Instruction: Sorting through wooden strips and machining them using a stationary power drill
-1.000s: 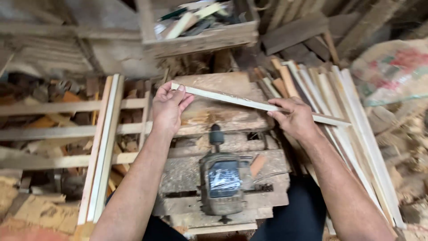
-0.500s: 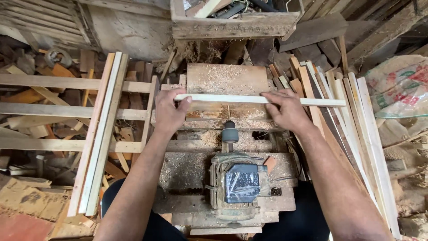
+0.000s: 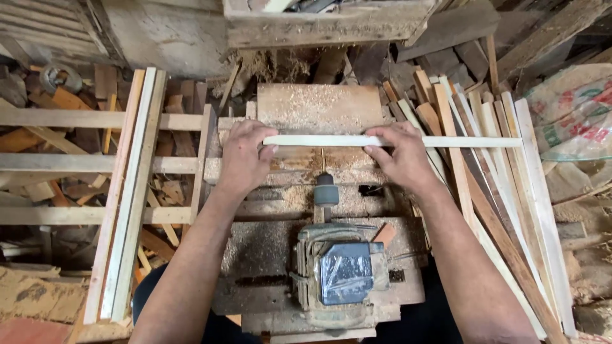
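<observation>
Wooden strip (image 3: 408,141), pale, thin, long, level, fingers of left hand (image 3: 243,159) and right hand (image 3: 398,158) gripping it

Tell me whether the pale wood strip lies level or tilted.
Level: the wood strip runs straight across the dusty saw bench, both hands holding it.

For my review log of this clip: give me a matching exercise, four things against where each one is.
1. pale wooden strip
2. electric motor
3. long slats
4. woven sack

a. far right edge
b. lying left of the bench
c. held level by left hand and right hand
d. on the bench, nearest the person

Pairs: 1-c, 2-d, 3-b, 4-a
</observation>
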